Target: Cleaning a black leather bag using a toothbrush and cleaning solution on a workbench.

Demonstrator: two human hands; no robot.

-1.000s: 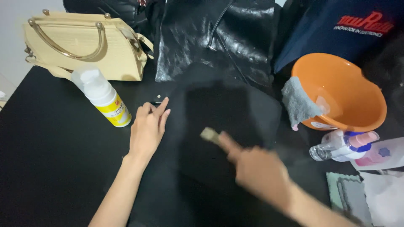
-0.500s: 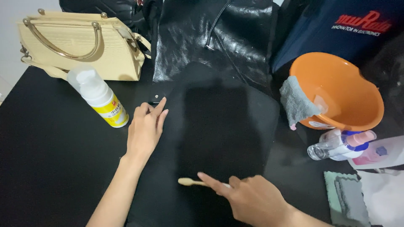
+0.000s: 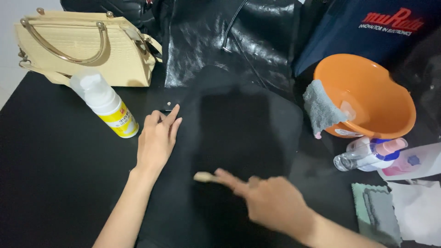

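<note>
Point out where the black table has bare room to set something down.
Bare black table lies left of the left hand, below the white foam bottle and cream handbag. The right side is crowded: orange basin, clear spray bottle, folded cloths.

A matte black tabletop (image 3: pixel 55 156) fills nearly the whole view under soft, dim indoor light; a pale plain wall (image 3: pixel 14 9) shows at upper left.
</note>
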